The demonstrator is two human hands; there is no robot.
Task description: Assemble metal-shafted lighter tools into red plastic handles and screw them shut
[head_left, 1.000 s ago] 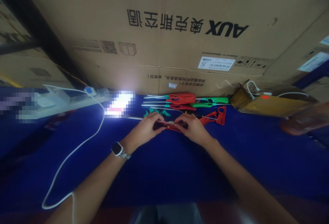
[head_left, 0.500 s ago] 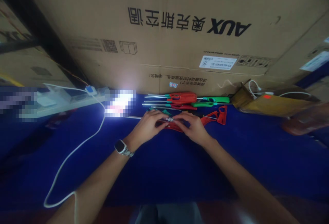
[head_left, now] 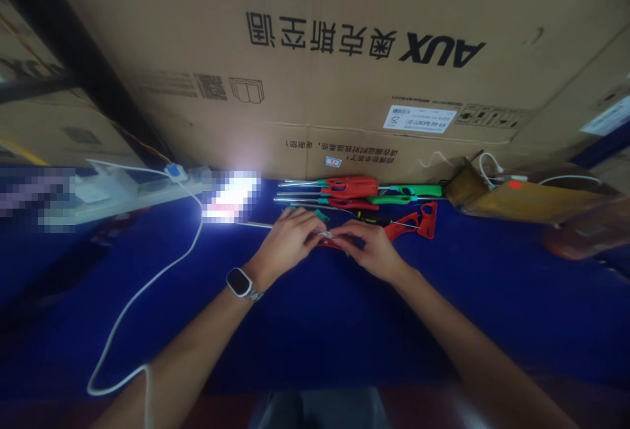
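Observation:
My left hand (head_left: 290,239), with a watch on its wrist, and my right hand (head_left: 367,245) meet over a red lighter body (head_left: 331,243) lying on the blue cloth (head_left: 344,324). Both hands have their fingers closed on it, pinching a small silvery metal part (head_left: 325,235) between them. A thin metal tube (head_left: 253,224) runs out to the left from under my left hand. Behind my hands lie several long red and green stick lighters (head_left: 359,189), and a red handle shell (head_left: 418,220) lies to the right.
A big cardboard box (head_left: 344,75) stands along the back of the table. A white cable (head_left: 147,285) loops over the cloth at the left from a power strip (head_left: 123,186). At the right lies a brown open carton (head_left: 516,199) with white cables.
My hands have closed in slightly toward each other over the red lighter body, and the silvery part now shows between my fingertips. The view has shifted a little.

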